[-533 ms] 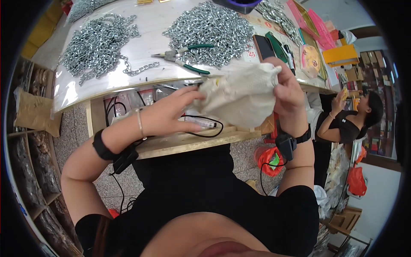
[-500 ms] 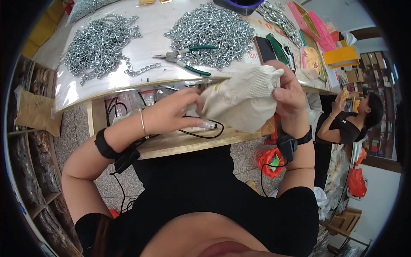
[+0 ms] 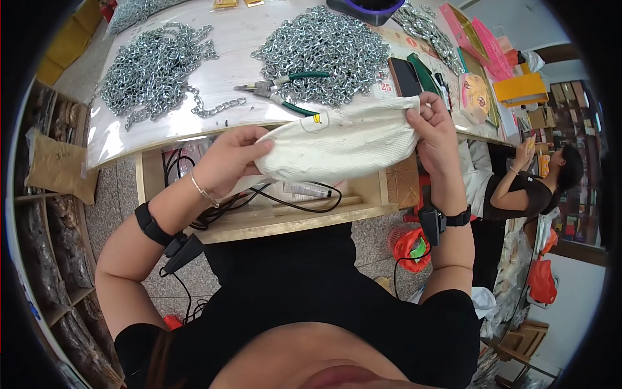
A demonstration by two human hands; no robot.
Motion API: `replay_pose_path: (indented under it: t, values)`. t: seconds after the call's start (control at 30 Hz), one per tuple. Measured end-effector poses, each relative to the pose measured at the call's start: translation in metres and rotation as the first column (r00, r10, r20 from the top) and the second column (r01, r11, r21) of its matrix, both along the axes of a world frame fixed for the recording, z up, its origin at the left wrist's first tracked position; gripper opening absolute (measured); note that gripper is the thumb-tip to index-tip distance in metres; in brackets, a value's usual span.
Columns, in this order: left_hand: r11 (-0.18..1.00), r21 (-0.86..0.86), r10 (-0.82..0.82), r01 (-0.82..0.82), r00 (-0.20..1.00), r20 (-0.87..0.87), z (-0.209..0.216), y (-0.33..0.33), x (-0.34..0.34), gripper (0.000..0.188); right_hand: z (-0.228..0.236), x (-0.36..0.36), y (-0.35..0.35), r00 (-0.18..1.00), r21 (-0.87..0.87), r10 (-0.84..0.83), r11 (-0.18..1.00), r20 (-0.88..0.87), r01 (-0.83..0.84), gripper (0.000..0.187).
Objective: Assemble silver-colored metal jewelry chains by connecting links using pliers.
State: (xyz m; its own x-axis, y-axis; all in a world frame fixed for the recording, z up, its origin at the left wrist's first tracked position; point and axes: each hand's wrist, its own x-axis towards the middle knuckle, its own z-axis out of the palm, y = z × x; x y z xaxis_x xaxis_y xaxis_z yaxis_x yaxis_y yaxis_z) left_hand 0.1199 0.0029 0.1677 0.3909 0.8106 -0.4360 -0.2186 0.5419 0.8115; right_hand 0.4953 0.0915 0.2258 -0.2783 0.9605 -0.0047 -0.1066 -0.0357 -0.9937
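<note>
An off-white, textured cloth piece (image 3: 337,144) is stretched sideways between my two hands, above an open drawer. Its kind is not plain; it is long, looks doubled or tube-like, and carries a small yellow mark near its upper edge. My left hand (image 3: 241,155) pinches the cloth's left end between thumb and fingers. At the opposite end, my right hand (image 3: 433,129) grips the gathered upper corner. Just beyond the cloth lie pliers (image 3: 282,87) with green handles, one handle partly covered by it.
Silvery chain lies in a left heap (image 3: 152,74) and a middle heap (image 3: 324,55) on the table. A phone (image 3: 405,78) rests to the right. Black cables (image 3: 311,206) loop in the wooden drawer (image 3: 291,227). Another person (image 3: 525,185) sits at the right.
My left hand has taken hold of the cloth's left end, which it was apart from or only brushing. The cloth, bunched before, is now pulled out long and flatter.
</note>
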Motion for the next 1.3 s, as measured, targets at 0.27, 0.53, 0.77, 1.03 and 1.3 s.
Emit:
replay_pose_path:
  t: [0.27, 0.53, 0.77, 1.03, 1.3]
  values:
    - [0.965, -0.166, 0.224, -0.201, 0.965, 0.139, 0.032, -0.011, 0.001, 0.030, -0.007, -0.010, -0.009, 0.980, -0.209, -0.047, 0.978, -0.193, 0.006, 0.044]
    - [0.951, -0.220, 0.265, -0.217, 0.939, 0.221, 0.040, -0.024, -0.022, 0.042, -0.016, -0.005, -0.020, 0.926, -0.106, 0.169, 0.984, 0.338, -0.141, 0.071]
    - [0.956, 0.192, 0.183, -0.223, 0.962, 0.204, 0.019, -0.035, -0.034, 0.046, -0.006, -0.036, -0.044, 0.740, 0.184, 0.063, 0.951, 0.670, -0.247, 0.095]
    - [0.986, -0.127, 0.111, -0.108, 0.994, 0.022, 0.008, -0.051, -0.057, 0.073, -0.013, -0.033, -0.051, 0.698, 0.144, 0.053, 0.965, 0.714, -0.221, 0.098]
    - [0.858, 0.422, -0.140, 0.294, 0.923, -0.358, 0.037, -0.049, -0.053, 0.080, -0.012, -0.038, -0.061, 0.510, 0.247, -0.084, 0.933, 0.856, -0.261, 0.087]
